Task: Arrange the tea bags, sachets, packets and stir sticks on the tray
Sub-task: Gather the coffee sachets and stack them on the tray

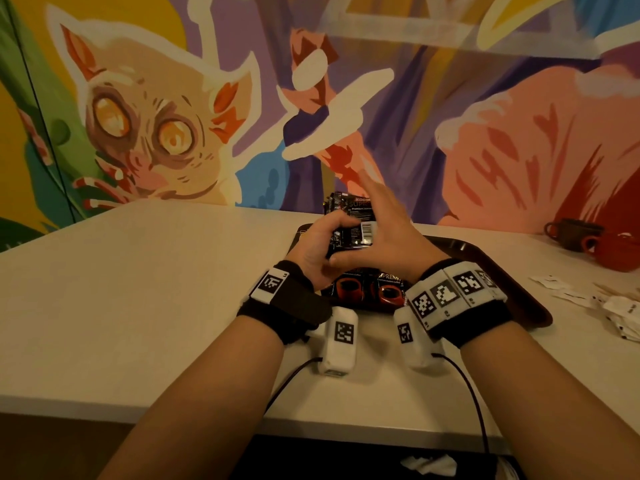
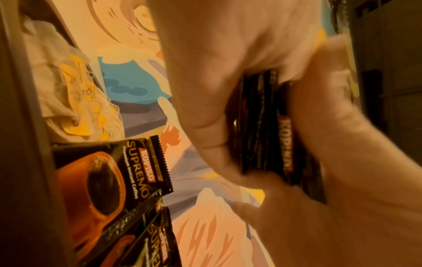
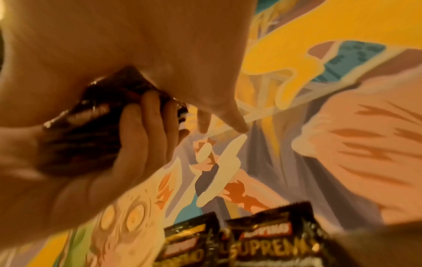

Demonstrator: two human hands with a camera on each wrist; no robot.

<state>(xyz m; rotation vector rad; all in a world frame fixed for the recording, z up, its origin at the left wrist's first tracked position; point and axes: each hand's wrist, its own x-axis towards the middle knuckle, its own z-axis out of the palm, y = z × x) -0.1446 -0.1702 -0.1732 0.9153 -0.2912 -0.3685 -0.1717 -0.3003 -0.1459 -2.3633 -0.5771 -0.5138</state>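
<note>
The two forearms fill the bottom of the head view, each wrist wrapped in a black band with white marker blocks and a trailing cable. Just above them, at mid-frame, the left hand (image 1: 317, 244) has its fingers curled round a stack of black coffee packets (image 1: 355, 225), so its grip is closed on the stack. The right hand (image 1: 388, 230) lies against the stack's right side with its fingers stretched up and relaxed; it steadies the stack without curling round it.

The stack is held up over the dark tray (image 1: 485, 252) on the tabletop (image 1: 156, 289). Two packets (image 1: 370, 289) already lie flat side by side on the tray's near part, below the hands. The left wrist view shows tea bags (image 2: 68, 86) with yellow tags lying past them at the upper left.

The step in hand looks like squaring the stack before laying more packets out. To do it well, tap the edges flush between both palms, then peel one packet off at a time and set it beside the laid pair, printed face up and edges parallel, leaving the tea bags undisturbed.

White sachets (image 1: 588, 299) wait on the tabletop at the right edge, near the red cup (image 1: 613, 251).
</note>
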